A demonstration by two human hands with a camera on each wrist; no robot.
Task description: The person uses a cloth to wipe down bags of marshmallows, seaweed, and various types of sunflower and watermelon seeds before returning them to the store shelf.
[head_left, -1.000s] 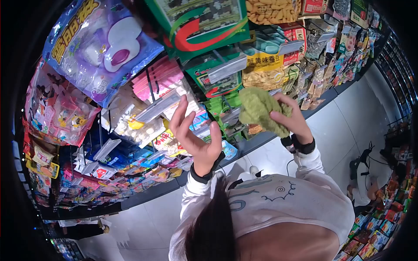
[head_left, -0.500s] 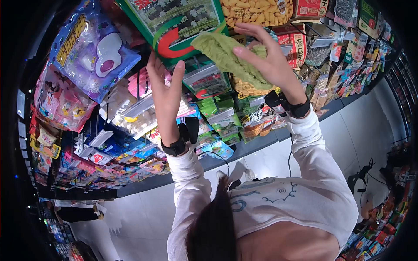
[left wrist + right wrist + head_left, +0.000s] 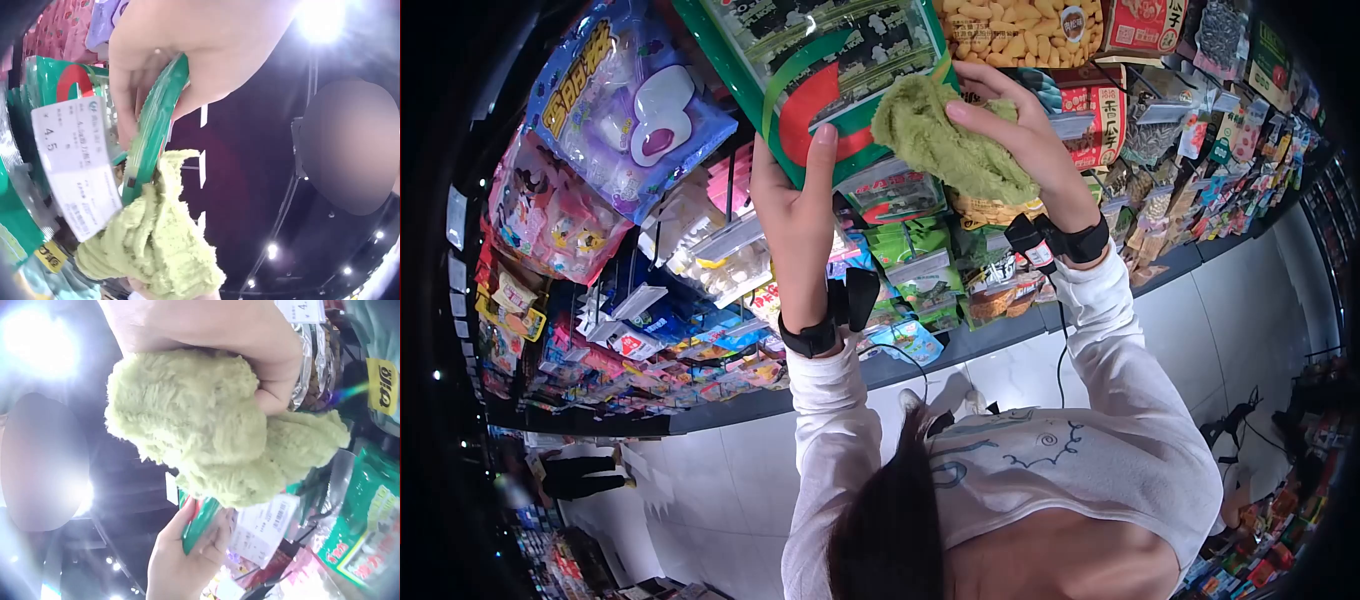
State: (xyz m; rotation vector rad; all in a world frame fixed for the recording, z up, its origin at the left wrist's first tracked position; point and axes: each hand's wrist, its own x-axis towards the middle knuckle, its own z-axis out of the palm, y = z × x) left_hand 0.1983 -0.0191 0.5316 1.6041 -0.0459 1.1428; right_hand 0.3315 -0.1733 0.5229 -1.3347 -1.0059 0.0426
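Observation:
The left hand grips the lower left edge of a large green bag with a red swoosh, its thumb on the front. In the left wrist view that hand pinches the green bag edge-on beside a white price tag. A crumpled green cloth is held by the right hand, the cloth lying against the bag's lower right corner. The right wrist view shows the cloth bunched under the right hand, which hides part of its grip.
A purple candy bag and a pink bag hang at the left. Nut and seed bags hang at the upper right, with rows of small packets below. Price-tag holders jut out. Tiled floor lies beneath.
The left hand has risen from in front of the shelf and taken hold of the green bag's edge. The right hand has moved up and left with the cloth, which is now against the bag.

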